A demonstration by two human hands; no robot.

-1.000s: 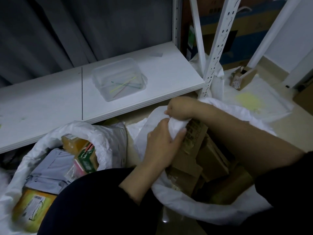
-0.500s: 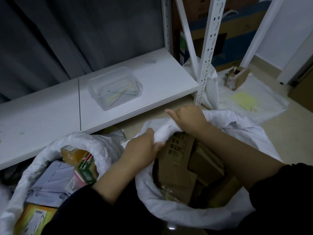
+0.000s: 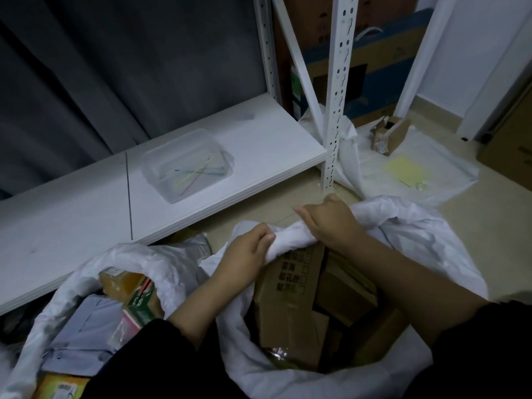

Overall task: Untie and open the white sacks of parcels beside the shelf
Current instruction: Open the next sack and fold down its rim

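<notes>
Sack [image 3: 417, 240] open, boxes [image 3: 288, 298] exposed; left hand [image 3: 244, 253], right hand [image 3: 331, 223] grip its bunched rim, fingers [image 3: 263, 230] curled. Second sack [image 3: 138, 260] apparently open too.

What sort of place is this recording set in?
Likely a parcel storeroom or sorting room: a white sack packed with cardboard boxes, a second sack beside it, a slotted metal shelf, and big cartons behind.
</notes>
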